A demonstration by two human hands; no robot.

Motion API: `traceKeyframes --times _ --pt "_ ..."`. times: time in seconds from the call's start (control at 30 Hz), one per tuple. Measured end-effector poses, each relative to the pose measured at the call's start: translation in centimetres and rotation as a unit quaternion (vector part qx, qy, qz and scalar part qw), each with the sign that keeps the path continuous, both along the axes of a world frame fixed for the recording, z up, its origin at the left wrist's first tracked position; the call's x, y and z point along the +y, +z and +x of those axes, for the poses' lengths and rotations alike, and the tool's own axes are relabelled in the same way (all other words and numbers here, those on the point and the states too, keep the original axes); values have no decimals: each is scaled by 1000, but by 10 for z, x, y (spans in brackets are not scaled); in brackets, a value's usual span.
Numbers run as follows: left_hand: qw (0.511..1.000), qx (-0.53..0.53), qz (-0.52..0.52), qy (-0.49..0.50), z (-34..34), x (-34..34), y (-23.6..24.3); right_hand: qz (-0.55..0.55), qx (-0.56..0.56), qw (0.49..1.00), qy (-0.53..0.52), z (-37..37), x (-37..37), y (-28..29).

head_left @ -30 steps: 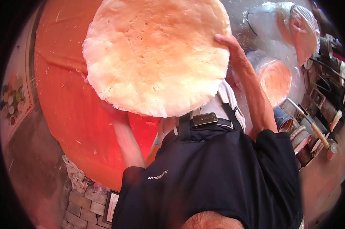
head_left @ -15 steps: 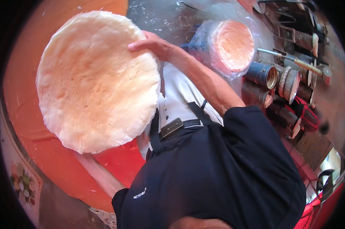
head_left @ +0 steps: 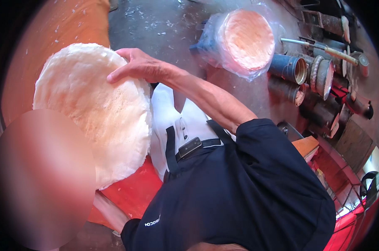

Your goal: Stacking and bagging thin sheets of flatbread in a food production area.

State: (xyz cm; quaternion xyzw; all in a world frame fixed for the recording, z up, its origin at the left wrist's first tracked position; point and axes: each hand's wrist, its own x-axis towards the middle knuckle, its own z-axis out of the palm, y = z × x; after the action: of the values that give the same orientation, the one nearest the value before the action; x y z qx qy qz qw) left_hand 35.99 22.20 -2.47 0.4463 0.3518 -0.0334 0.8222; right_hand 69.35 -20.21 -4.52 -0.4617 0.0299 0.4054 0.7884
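A large, round, pale flatbread-like disc (head_left: 93, 104) with a ragged, flaky edge is held up in front of me, somewhat tilted. My right hand (head_left: 135, 66) grips its upper right rim, the thumb lying on the face and the other fingers around the edge behind it. My left forearm (head_left: 110, 209) reaches up to the disc's lower edge. My left hand is hidden there, so its fingers do not show. A blurred oval covers the disc's lower left part.
An orange-covered surface (head_left: 68, 25) lies beyond the disc, with a red surface (head_left: 133, 184) below it. At the upper right, another round pale disc (head_left: 248, 39) sits in clear plastic. Several cylindrical cans, one a blue can (head_left: 288, 68), stand beside it. White flakes litter the grey floor (head_left: 156, 25).
The disc has shifted down and slightly left in view and tilted, looking narrower. My right hand has moved left with it, keeping its grip. A blurred oval now covers the lower left.
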Motion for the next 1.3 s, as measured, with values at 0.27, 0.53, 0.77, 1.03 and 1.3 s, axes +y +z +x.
traceKeyframes --times 0.27,0.53,0.77,1.03,1.3 --pt "996 30 55 -57 14 -95 32 -4 -70 997 -42 -9 -109 4" --pt "976 80 204 12 63 -148 4 9 -79 995 -55 9 -156 -14" --pt "950 114 269 108 32 -192 15 -31 -27 999 -25 9 -149 -9" --pt "945 84 -130 289 47 -381 34 -49 21 999 -8 12 -137 21" --pt "932 -13 -130 339 60 -379 -10 -15 45 997 61 22 -143 -8"
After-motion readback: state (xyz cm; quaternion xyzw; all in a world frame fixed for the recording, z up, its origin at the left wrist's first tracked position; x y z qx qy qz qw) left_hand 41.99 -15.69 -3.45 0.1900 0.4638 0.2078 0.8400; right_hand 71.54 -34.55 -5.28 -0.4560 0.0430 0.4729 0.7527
